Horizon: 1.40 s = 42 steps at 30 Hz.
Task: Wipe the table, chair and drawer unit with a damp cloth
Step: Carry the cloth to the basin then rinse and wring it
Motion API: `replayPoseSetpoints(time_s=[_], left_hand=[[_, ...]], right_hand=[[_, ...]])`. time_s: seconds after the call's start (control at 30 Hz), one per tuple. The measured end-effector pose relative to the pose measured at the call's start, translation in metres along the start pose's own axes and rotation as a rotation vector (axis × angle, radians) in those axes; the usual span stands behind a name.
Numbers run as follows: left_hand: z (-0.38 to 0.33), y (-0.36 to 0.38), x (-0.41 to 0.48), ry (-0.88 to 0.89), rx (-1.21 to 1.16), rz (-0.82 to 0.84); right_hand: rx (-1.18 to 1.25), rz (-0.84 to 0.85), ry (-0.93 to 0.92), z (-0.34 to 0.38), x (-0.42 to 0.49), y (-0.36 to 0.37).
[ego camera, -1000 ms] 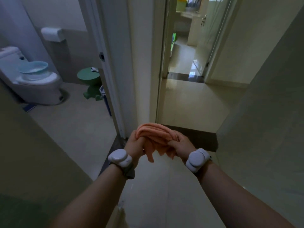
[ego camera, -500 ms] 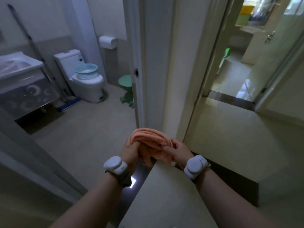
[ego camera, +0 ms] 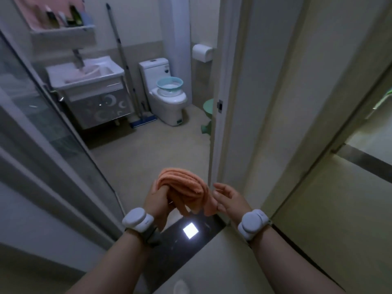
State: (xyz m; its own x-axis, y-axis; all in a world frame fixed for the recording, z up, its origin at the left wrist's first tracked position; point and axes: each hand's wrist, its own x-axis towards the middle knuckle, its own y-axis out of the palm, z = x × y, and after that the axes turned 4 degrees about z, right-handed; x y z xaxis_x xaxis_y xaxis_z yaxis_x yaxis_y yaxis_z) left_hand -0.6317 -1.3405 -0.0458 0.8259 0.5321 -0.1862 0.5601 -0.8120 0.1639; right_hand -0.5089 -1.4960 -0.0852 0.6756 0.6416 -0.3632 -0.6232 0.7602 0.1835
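Observation:
A folded orange cloth (ego camera: 184,187) hangs in front of me at a bathroom doorway. My left hand (ego camera: 158,200) grips it from the left, fingers wrapped around the folds. My right hand (ego camera: 228,198) is just to the right of the cloth with its fingers spread, touching it lightly or just apart from it. Both wrists carry white bands. No table, chair or drawer unit is in view.
Ahead lies the bathroom floor (ego camera: 148,158). A sink cabinet (ego camera: 91,92) stands at the back left, a mop (ego camera: 127,81) leans beside it, and a toilet (ego camera: 167,96) holds a blue basin (ego camera: 169,83). A green stool (ego camera: 207,115) sits behind the door frame (ego camera: 220,102). A glass panel (ego camera: 42,124) runs along the left.
The view has turned left from the hallway into the bathroom. My right hand has let go of the cloth and opened; my left hand still holds it.

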Motion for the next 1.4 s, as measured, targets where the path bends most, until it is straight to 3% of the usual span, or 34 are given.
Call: replayPoseSetpoints(time_s=[0.17, 0.33, 0.8, 1.17, 1.4], left_hand=[[-0.01, -0.03, 0.055, 0.041, -0.023, -0.055], [-0.032, -0.047, 0.123, 0.101, -0.053, -0.177], [-0.053, -0.13, 0.269, 0.009, -0.202, -0.472], [-0.113, -0.198, 0.386, 0.082, -0.197, -0.678], [-0.106, -0.225, 0.44, 0.024, -0.233, -0.752]], right_hand=[[-0.233, 0.087, -0.017, 0.03, 0.069, 0.027], [-0.286, 0.122, -0.033, 0.07, 0.137, 0.046], [-0.552, 0.218, -0.107, 0.119, 0.314, 0.114], [-0.665, 0.441, -0.264, 0.192, 0.488, 0.207], [-0.667, 0.519, -0.201, 0.201, 0.559, 0.257]])
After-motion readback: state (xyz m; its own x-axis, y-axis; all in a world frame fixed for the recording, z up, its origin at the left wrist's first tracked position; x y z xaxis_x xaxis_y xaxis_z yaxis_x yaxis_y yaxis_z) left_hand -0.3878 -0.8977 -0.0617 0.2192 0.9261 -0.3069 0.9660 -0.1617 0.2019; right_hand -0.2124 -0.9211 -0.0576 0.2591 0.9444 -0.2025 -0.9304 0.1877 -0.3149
